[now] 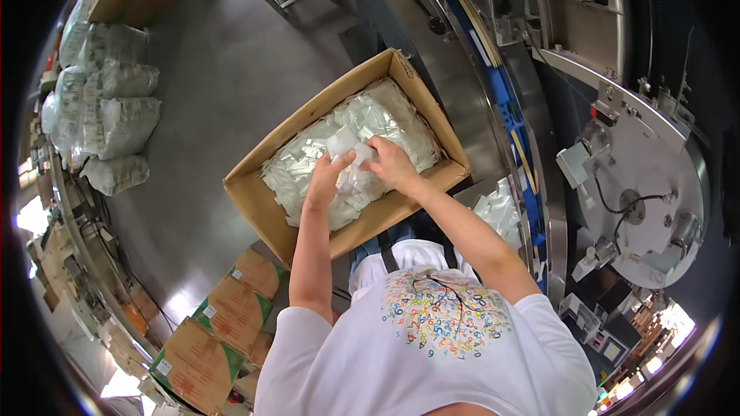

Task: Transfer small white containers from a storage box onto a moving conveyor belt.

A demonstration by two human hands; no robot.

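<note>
A large open cardboard box (266, 139) stands in front of me, filled with many small, flat, shiny white packets (308, 154). Over the middle of this heap my left hand (327, 179) is closed, with thumb and fingers on a white packet (341, 141). Close beside it on the right, my right hand (391, 166) pinches another white packet (364, 155). These two packets meet or overlap between my hands; whether they are joined cannot be made out. My fingertips are partly hidden behind them.
To the right runs a steel machine with a blue rail (497, 92) and a round metal plate (644, 208). More white packets (499, 212) lie beside the box. Closed cartons (196, 366) stand at lower left; filled clear bags (127, 123) are stacked at far left.
</note>
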